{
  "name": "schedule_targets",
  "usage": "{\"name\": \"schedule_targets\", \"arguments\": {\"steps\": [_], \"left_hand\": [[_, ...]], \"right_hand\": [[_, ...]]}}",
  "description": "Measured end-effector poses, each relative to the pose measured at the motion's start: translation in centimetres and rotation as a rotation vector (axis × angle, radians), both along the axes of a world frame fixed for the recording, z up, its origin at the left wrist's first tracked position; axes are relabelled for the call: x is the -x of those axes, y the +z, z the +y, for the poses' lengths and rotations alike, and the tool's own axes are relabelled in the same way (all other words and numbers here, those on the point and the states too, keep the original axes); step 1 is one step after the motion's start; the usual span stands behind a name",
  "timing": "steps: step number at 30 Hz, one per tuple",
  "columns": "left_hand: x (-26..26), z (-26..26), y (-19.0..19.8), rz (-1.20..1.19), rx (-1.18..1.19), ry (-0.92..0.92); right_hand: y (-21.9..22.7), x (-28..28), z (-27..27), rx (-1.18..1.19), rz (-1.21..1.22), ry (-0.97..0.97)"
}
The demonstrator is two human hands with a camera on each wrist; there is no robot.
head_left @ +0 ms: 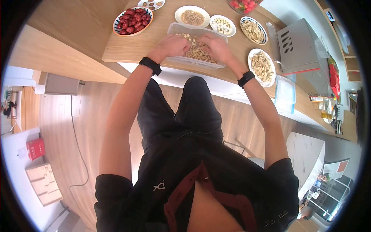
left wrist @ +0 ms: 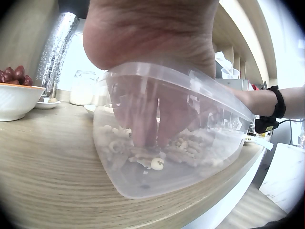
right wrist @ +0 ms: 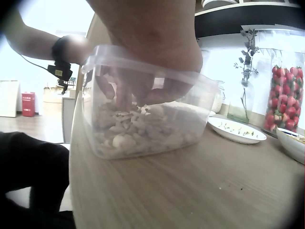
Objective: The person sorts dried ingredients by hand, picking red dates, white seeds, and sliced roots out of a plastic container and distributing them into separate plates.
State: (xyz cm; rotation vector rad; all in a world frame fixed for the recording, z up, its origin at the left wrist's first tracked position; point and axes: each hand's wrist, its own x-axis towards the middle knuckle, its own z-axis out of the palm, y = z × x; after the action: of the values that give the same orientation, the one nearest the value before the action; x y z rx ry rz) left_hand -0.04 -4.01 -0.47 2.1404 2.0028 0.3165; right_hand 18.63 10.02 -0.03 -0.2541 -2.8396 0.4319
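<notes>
A clear plastic container [head_left: 210, 64] stands at the counter's near edge, holding tan, elongated pieces [head_left: 198, 52] mixed with round whitish ones that look like lotus seeds [left wrist: 157, 163]. Both hands reach in over its rim. My left hand [head_left: 176, 45] is at the left side, its fingers pointing down with the tips among the pieces. From the right comes my right hand [head_left: 215, 46], fingers bent downward, tips at the pile close to the left hand. Through the cloudy wall I cannot tell whether either hand pinches a piece.
Behind the container are a plate of shredded tan pieces [head_left: 192, 17] and a plate of whitish seeds [head_left: 223, 26]. A bowl of red dates [head_left: 133, 21] sits at left. To the right are a bowl [head_left: 253, 30] and plate of slices [head_left: 261, 67], strawberries [right wrist: 286, 95] and a grey appliance [head_left: 301, 46].
</notes>
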Motion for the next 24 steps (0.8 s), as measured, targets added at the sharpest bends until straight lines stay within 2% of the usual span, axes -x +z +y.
{"name": "schedule_targets", "arguments": {"steps": [1,3,12,16,18,24], "left_hand": [[0.0,0.0,0.0,0.006,0.008,-0.001],[0.0,0.1,0.0,0.011,0.016,-0.003],[0.1,0.0,-0.3,0.002,0.008,-0.003],[0.1,0.2,-0.3,0.014,-0.003,-0.021],[0.0,0.4,-0.5,0.012,-0.022,-0.036],[-0.1,0.2,-0.2,-0.04,-0.05,-0.035]], "right_hand": [[-0.1,0.0,-0.1,0.001,-0.001,0.0],[-0.2,-0.2,-0.3,-0.025,-0.116,0.128],[1.1,-0.2,-0.9,0.004,-0.269,0.092],[0.3,-0.2,-0.3,0.031,-0.224,0.044],[0.2,-0.2,-0.4,0.051,-0.122,0.04],[-0.3,-0.1,0.0,0.025,-0.145,0.029]]}}
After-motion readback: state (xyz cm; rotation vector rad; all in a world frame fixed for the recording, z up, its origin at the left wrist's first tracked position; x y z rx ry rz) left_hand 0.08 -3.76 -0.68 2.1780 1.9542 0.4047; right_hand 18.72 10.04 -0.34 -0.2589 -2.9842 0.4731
